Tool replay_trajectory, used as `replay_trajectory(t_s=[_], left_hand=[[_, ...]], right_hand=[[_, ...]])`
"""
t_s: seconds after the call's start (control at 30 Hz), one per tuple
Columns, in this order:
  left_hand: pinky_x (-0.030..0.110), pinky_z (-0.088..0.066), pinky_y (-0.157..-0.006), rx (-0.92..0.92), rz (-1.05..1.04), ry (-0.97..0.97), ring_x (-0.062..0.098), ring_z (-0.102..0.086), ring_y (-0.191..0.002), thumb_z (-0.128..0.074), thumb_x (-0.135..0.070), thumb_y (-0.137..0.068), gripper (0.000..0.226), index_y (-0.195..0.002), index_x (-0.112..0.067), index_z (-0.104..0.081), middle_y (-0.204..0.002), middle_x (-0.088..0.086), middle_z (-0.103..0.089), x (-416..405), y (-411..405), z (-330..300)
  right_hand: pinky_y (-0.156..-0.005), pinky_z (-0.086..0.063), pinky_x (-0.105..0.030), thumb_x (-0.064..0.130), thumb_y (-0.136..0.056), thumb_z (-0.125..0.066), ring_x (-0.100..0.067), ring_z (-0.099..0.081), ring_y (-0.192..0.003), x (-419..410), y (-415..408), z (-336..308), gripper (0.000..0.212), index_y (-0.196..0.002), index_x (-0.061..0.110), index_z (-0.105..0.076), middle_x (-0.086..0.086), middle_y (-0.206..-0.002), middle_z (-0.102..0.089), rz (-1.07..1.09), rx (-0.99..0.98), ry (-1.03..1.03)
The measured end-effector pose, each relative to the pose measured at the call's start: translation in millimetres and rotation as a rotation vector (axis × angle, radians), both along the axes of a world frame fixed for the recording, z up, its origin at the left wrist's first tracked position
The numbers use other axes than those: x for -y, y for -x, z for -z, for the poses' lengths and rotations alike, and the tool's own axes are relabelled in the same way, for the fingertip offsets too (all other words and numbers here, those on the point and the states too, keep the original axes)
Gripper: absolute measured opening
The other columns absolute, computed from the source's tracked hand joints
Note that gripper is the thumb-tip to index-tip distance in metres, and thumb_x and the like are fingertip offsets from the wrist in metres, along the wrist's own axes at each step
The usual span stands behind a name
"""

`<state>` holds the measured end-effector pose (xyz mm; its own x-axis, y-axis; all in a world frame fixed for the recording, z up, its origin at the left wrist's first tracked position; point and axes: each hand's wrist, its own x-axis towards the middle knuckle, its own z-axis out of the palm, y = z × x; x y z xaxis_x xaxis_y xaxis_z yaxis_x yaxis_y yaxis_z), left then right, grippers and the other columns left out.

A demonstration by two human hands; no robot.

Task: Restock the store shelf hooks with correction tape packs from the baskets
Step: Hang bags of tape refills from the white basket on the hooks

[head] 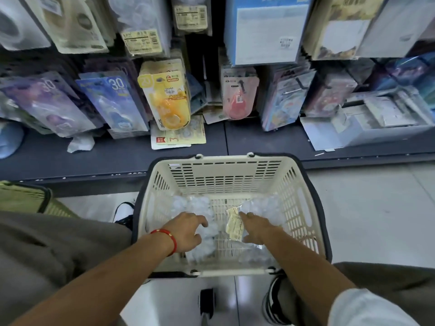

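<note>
Pale grey floor tiles [367, 208] run up to a dark store shelf [113, 158] whose flat base ledge crosses the whole view, and above it rows of carded packs hang crowded on hooks: purple and blue ones marked 30 [113, 100] at the left, a yellow correction tape pack [168, 100] near the middle, a pink one [239, 97] beside it, large blue and white cards higher up. A few loose cards [179, 137] lie flat on the ledge under the yellow pack, and boxed goods [381, 118] fill the ledge at the right. On the floor just in front of the ledge stands a cream plastic basket [226, 177] with slotted walls and a dark handle folded down around its rim; a second, greenish basket [26, 198] shows at the left edge. The floor to the right of the cream basket is open. Inside it, clear-wrapped packs [195, 203] lie along the left, right and near sides of the bottom, the slotted middle bare. Both bare forearms reach in: the left hand [186, 231], a red cord at its wrist, has its grip spread over the packs on the left, while the right hand [256, 228] rests with its fingers on a pack bearing a yellowish label [235, 225]; whether that grip has closed on it I cannot tell.
</note>
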<state>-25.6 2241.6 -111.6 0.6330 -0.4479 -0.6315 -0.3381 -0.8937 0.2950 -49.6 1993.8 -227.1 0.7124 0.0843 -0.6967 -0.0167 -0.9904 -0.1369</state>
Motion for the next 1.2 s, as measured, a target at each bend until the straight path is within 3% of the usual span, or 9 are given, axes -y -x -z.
replay_trajectory(t_s=[0.13,0.3,0.43,0.57,0.67,0.73,0.83,1.03,1.2], left_hand=[[0.032,-0.046,-0.109,-0.015,-0.138,0.085,0.021,-0.056,-0.130,-0.060,-0.017,-0.099,0.043,-0.142,-0.023,-0.057,-0.144,0.005,-0.058,0,-5,2],[0.029,-0.049,-0.101,-0.070,-0.382,0.229,0.024,-0.055,-0.133,-0.068,-0.020,-0.097,0.058,-0.150,-0.022,-0.046,-0.149,0.008,-0.053,6,-8,8],[0.034,-0.047,-0.108,-0.212,-0.657,0.510,0.017,-0.049,-0.136,-0.085,-0.032,-0.086,0.091,-0.159,-0.026,-0.031,-0.142,-0.008,-0.047,12,-13,2],[0.047,-0.060,-0.097,-0.350,-0.846,0.781,0.019,-0.073,-0.111,-0.082,-0.010,-0.088,0.060,-0.142,-0.022,-0.058,-0.123,-0.001,-0.076,11,-18,-3],[0.047,-0.063,-0.089,-0.281,-0.886,0.681,0.020,-0.075,-0.101,-0.081,-0.006,-0.088,0.048,-0.129,-0.023,-0.064,-0.117,0.003,-0.077,4,-20,1],[0.046,-0.062,-0.090,-0.179,-0.848,0.504,0.025,-0.073,-0.104,-0.084,-0.010,-0.086,0.046,-0.128,-0.018,-0.067,-0.120,0.007,-0.074,-5,-22,8],[0.030,-0.057,-0.088,-0.004,-0.801,0.332,0.022,-0.068,-0.105,-0.090,-0.021,-0.081,0.058,-0.133,-0.018,-0.066,-0.120,0.004,-0.071,-18,-22,15],[0.039,-0.056,-0.100,0.030,-1.017,0.494,0.020,-0.065,-0.110,-0.091,-0.034,-0.078,0.050,-0.122,-0.020,-0.071,-0.115,-0.004,-0.068,-25,-29,12],[0.038,-0.064,-0.077,-0.210,-1.147,0.758,0.026,-0.077,-0.099,-0.077,-0.034,-0.092,0.024,-0.108,-0.017,-0.076,-0.103,0.005,-0.081,-21,-28,6]], right_hand=[[-0.107,-0.041,-0.042,0.030,-0.091,-0.078,-0.033,-0.054,-0.132,-5,-8,2,0.064,-0.147,0.017,-0.049,-0.012,-0.141,-0.051,-0.027,-0.012,-0.046],[-0.081,-0.056,-0.031,0.008,-0.087,-0.081,-0.023,-0.068,-0.095,9,-30,-41,0.026,-0.110,0.013,-0.069,-0.005,-0.103,-0.070,0.415,0.021,-0.607],[-0.089,-0.063,-0.038,0.009,-0.084,-0.085,-0.025,-0.073,-0.115,20,-51,-81,0.050,-0.130,0.015,-0.066,-0.008,-0.122,-0.077,0.775,-0.133,-1.228],[-0.097,-0.060,-0.044,0.034,-0.082,-0.089,-0.032,-0.070,-0.122,16,-53,-74,0.061,-0.134,0.012,-0.065,-0.015,-0.131,-0.072,0.951,-0.188,-1.497],[-0.101,-0.058,-0.049,0.056,-0.097,-0.065,-0.031,-0.073,-0.110,16,-45,-47,0.055,-0.129,0.011,-0.067,-0.015,-0.124,-0.073,1.027,0.047,-1.010],[-0.105,-0.053,-0.044,0.048,-0.103,-0.059,-0.033,-0.064,-0.120,22,-32,-18,0.057,-0.142,0.007,-0.053,-0.017,-0.135,-0.060,0.791,0.158,-0.316],[-0.108,-0.047,-0.040,0.034,-0.103,-0.059,-0.037,-0.051,-0.137,16,-12,16,0.072,-0.158,0.002,-0.025,-0.025,-0.156,-0.033,0.485,0.085,0.106],[-0.105,-0.050,-0.042,0.029,-0.087,-0.083,-0.034,-0.046,-0.134,12,-16,32,0.094,-0.157,0.022,-0.022,-0.021,-0.148,-0.035,0.400,0.190,0.137],[-0.110,-0.049,-0.047,0.017,-0.071,-0.095,-0.038,-0.043,-0.138,18,-11,30,0.115,-0.155,0.020,-0.016,-0.020,-0.146,-0.037,0.586,0.120,-0.057]])
